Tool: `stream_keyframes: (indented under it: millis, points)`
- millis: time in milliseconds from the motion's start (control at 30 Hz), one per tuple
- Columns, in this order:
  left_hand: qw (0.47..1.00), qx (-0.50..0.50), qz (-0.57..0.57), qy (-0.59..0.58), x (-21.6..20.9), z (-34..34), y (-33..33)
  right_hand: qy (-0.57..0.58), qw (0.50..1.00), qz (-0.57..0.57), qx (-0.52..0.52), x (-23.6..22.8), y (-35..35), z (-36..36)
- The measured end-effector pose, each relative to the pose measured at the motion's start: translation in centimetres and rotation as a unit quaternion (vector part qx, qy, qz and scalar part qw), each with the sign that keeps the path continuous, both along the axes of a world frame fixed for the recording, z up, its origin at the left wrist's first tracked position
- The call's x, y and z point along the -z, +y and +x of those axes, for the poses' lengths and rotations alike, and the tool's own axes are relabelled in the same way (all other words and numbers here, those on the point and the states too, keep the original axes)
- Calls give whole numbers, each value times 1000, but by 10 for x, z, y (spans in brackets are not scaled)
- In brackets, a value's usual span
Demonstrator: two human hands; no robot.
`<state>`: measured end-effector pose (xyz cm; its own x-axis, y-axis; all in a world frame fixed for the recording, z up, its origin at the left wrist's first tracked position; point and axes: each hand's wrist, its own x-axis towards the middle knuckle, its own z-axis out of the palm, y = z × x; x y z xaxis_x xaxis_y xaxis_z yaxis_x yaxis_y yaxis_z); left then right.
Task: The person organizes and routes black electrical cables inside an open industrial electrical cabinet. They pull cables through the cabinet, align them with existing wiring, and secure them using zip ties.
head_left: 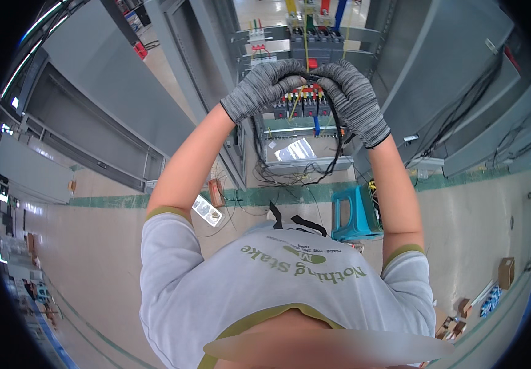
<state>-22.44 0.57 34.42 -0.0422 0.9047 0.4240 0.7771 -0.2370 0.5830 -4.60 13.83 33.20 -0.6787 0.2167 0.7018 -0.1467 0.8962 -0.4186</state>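
Both my hands wear grey knit gloves and are raised in front of an open grey electrical cabinet (pixel 401 67). My left hand (pixel 264 87) and my right hand (pixel 353 98) meet at a bundle of black wires (pixel 338 132), fingers curled around it near a row of terminals with red, yellow and blue wires (pixel 302 98). The black wires hang down in a loop below my right hand to the cabinet's lower part. A yellow wire (pixel 307 43) runs upward between my hands.
A teal plastic stool (pixel 355 212) stands on the floor at the cabinet's base. Loose thin wires lie beside it. Grey cabinet panels (pixel 111 92) stand to the left. Small cardboard boxes (pixel 505 270) sit on the floor at the right.
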Motion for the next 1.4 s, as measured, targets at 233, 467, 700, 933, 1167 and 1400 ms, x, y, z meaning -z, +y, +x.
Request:
stream_keyframes:
  millis: [233, 467, 700, 933, 1167, 1400]
  points:
    - [960, 61, -59, -268, 48, -78, -10, -41, 991, 127, 20, -35, 20, -65]
    - [897, 6, 3, -443, 157, -114, 18, 16, 989, 138, 49, -76, 67, -95]
    - [901, -134, 178, -371, 47, -137, 44, -16, 988, -148, 39, -54, 130, -104]
    - [894, -258, 326, -168, -35, -148, 46, 13, 967, -248, -62, -54, 170, -182]
    - [816, -412, 406, 13, -101, -167, 39, 56, 941, -225, -248, -86, 172, -263]
    - [724, -563, 326, 229, -130, -143, 43, 203, 959, -63, -186, -104, 186, -346]
